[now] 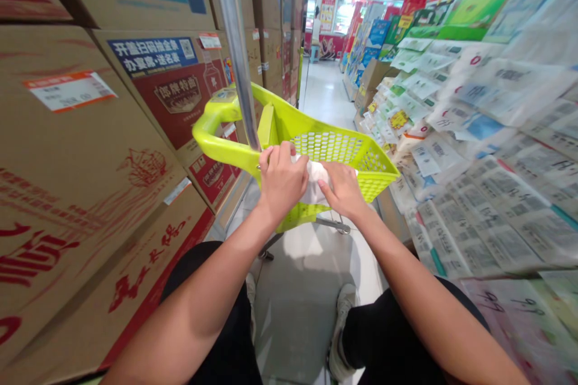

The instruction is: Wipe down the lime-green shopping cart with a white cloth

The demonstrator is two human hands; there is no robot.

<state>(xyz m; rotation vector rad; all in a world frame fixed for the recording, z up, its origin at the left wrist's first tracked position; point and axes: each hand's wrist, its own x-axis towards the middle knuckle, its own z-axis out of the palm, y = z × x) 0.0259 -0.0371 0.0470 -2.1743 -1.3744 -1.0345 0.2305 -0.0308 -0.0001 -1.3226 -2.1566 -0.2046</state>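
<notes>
A yellow-green plastic shopping cart basket (271,126) with perforated sides stands in front of me, between my knees. A white cloth or wipe (315,185) lies against its near side, at the rim. My left hand (283,173) is curled over the rim, near the foot of a metal pole (235,42), with the cloth's left part under its fingers. My right hand (344,187) grips the cloth's right part at the rim, its thumb in front; its other fingertips are partly hidden.
Stacked cardboard cartons (58,132) with price tags rise close on the left. Packs of tissue in clear wrap (492,204) are piled on the right. A tiled aisle (323,81) runs ahead, with a blue stool (315,53) at its far end. My shoes (341,331) rest beside the cart.
</notes>
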